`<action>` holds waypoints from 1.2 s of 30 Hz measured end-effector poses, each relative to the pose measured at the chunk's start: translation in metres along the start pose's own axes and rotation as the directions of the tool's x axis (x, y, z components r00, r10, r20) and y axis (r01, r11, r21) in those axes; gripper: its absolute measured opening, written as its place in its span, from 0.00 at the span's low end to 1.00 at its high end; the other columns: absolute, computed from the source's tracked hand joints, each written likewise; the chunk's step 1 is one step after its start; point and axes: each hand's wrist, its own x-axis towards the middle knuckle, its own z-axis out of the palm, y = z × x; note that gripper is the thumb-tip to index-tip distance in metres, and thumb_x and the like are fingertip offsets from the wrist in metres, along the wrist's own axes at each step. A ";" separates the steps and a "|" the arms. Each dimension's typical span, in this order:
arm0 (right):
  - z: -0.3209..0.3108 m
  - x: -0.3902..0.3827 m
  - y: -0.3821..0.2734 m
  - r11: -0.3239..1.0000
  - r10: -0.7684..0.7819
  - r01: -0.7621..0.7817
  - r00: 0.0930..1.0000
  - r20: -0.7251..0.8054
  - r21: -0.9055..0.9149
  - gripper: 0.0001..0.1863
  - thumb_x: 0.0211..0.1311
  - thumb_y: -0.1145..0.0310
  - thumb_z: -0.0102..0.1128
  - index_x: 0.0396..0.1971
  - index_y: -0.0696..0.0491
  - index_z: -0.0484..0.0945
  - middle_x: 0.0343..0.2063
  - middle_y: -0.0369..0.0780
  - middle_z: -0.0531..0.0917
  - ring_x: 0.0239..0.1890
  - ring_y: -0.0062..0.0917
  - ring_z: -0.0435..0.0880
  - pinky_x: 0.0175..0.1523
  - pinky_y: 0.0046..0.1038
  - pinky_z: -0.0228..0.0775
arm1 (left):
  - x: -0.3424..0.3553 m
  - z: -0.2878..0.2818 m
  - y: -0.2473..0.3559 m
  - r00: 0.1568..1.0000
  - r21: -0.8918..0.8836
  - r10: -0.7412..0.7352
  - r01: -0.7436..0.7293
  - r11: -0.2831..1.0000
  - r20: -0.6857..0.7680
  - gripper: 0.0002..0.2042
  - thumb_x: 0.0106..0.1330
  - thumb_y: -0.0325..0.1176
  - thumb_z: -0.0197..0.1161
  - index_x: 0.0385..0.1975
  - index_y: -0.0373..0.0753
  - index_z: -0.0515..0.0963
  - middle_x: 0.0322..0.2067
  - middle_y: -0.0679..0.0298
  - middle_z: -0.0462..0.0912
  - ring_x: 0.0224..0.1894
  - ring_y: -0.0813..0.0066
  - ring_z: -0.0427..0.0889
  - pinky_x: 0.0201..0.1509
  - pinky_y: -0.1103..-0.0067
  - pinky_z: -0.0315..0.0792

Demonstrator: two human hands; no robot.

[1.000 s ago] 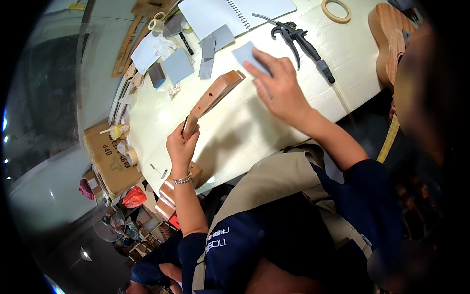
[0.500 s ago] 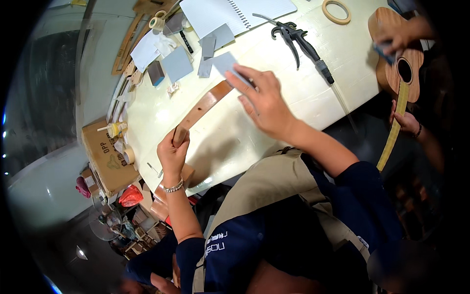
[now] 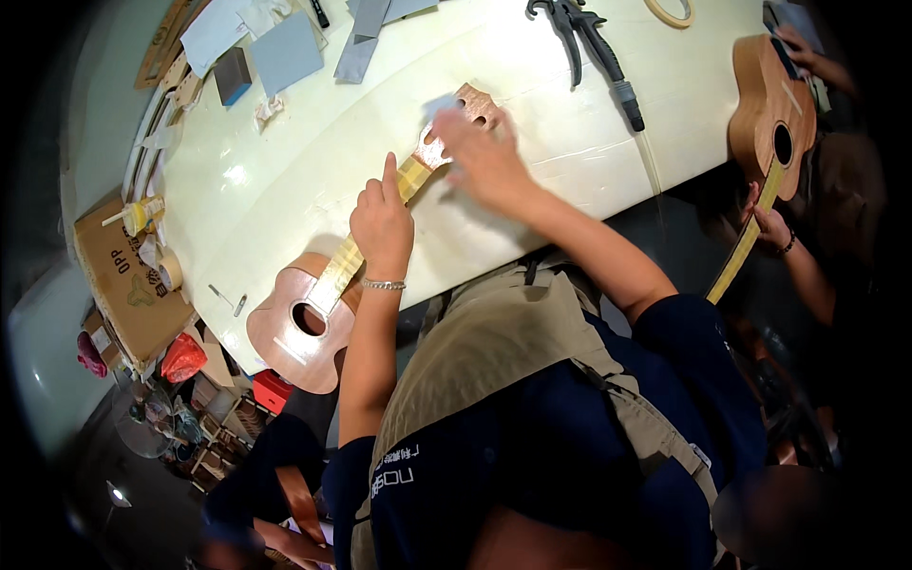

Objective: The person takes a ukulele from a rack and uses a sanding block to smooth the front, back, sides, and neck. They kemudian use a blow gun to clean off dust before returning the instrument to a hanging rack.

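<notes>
A small ukulele (image 3: pixel 290 353) lies slanted across the table's near left edge, its front with the sound hole facing up. Yellowish tape covers its fingerboard (image 3: pixel 339 271). My left hand (image 3: pixel 382 228) is wrapped around the neck, index finger stretched along it toward the headstock (image 3: pixel 475 99). Over that headstock is my right hand (image 3: pixel 483 157), smeared by motion, with a piece of grey sandpaper (image 3: pixel 439 105) at its fingers. The hand hides part of the headstock.
At the back lie grey sandpaper sheets (image 3: pixel 287 52), a sanding block (image 3: pixel 233 76), an air blow gun (image 3: pixel 594 47) and a tape roll (image 3: pixel 671 11). A cardboard box (image 3: pixel 133 285) stands left. On the right, a co-worker's hands hold another ukulele (image 3: pixel 760 104).
The ukulele has turned from its side to front up. My left hand has moved right and up along the neck; my right hand with the sandpaper is now over the headstock. The view has shifted.
</notes>
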 end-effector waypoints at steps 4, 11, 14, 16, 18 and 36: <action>-0.011 0.013 0.018 0.993 -0.116 0.116 0.993 0.032 0.005 0.35 0.56 0.50 0.53 0.62 0.47 0.58 0.64 0.33 0.58 0.66 0.20 0.54 0.66 0.52 0.31 | -0.004 0.002 0.000 1.000 -0.012 -0.018 0.018 1.000 0.006 0.28 0.47 0.22 0.55 0.55 0.40 0.68 0.22 0.66 0.67 0.22 0.71 0.69 0.21 0.76 0.65; 0.002 0.011 -0.021 0.997 -0.033 0.033 0.999 0.010 0.077 0.31 0.61 0.56 0.47 0.64 0.44 0.54 0.64 0.34 0.59 0.67 0.22 0.54 0.67 0.49 0.29 | -0.002 0.004 -0.004 1.000 0.006 -0.016 0.016 1.000 0.007 0.27 0.47 0.22 0.55 0.54 0.41 0.69 0.22 0.67 0.66 0.22 0.73 0.68 0.20 0.78 0.65; 0.000 0.038 0.041 0.988 0.053 -0.059 0.998 -0.046 -0.140 0.33 0.60 0.53 0.47 0.65 0.41 0.52 0.65 0.34 0.57 0.67 0.23 0.52 0.67 0.49 0.29 | -0.002 0.003 -0.004 1.000 0.025 -0.021 0.021 0.999 0.017 0.27 0.47 0.23 0.55 0.54 0.42 0.70 0.22 0.68 0.66 0.22 0.73 0.68 0.20 0.78 0.64; 0.005 0.026 -0.002 0.998 0.031 -0.029 0.999 0.031 -0.048 0.30 0.62 0.56 0.45 0.65 0.42 0.53 0.65 0.33 0.56 0.67 0.22 0.52 0.67 0.49 0.28 | 0.000 0.003 -0.004 1.000 0.021 -0.019 0.019 1.000 0.018 0.27 0.47 0.23 0.55 0.54 0.42 0.70 0.22 0.68 0.66 0.22 0.74 0.68 0.20 0.78 0.64; -0.002 0.004 -0.042 0.954 -0.059 0.060 0.998 -0.013 0.295 0.31 0.61 0.59 0.47 0.65 0.43 0.52 0.66 0.33 0.54 0.67 0.22 0.51 0.67 0.49 0.28 | -0.001 0.003 -0.004 0.999 0.015 -0.024 0.023 1.000 0.023 0.27 0.47 0.23 0.55 0.54 0.42 0.70 0.23 0.68 0.66 0.22 0.74 0.69 0.20 0.78 0.64; -0.008 0.014 -0.006 1.000 -0.001 0.000 0.998 0.066 0.023 0.29 0.65 0.52 0.40 0.65 0.38 0.52 0.65 0.29 0.55 0.68 0.22 0.49 0.66 0.52 0.25 | -0.005 0.000 -0.005 0.997 -0.051 -0.047 0.050 0.997 0.069 0.29 0.48 0.27 0.59 0.56 0.41 0.67 0.24 0.65 0.67 0.25 0.70 0.71 0.23 0.75 0.66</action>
